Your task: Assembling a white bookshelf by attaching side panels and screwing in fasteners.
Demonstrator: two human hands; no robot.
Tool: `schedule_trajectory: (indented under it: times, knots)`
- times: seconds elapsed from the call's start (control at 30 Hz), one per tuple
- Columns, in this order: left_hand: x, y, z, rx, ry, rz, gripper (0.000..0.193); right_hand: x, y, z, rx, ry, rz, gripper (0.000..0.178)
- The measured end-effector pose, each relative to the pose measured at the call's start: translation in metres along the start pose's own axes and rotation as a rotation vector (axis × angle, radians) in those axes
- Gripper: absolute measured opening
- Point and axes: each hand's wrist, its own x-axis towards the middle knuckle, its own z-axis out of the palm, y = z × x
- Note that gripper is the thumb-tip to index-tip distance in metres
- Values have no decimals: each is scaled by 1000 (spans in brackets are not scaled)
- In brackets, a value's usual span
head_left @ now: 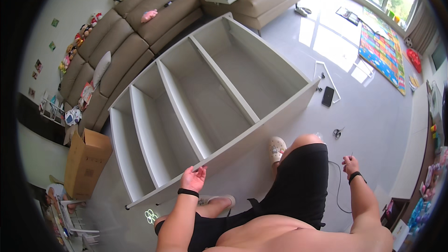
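The hands are well apart. The left hand [193, 178], fingers loosely curled and not clamped, rests at the near edge of the white shelf frame [176, 100]; whether its fingertips press there I cannot tell. The right hand [351, 165] is out to the right, its fingers pinched, apparently around a slim piece [353, 153] (too small to name).

The frame lies on the floor in front of the person, its compartments facing up. To work on it well, I would flatten the left palm on the near panel for steadiness, and bring the slim piece in without letting it drag. The dark cord [338, 191] loops between the right forearm and the knee, so it is best kept clear of the feet.

Farther out, the scissors [337, 133] and phone [328, 96] lie to the right, near the white bracket [335, 89]; moving them aside would probably make kneeling there safer.
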Motion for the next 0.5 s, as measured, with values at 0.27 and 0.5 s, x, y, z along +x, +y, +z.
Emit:
schedule_trajectory:
  times: [0.27,0.5]
  knots:
    - [-4,1,0,227,176,87,29,57,23,40,-24,-47,21,21]
    - [1,2,7,293,320,92,26,96,35,74,-105,16,-6,33]
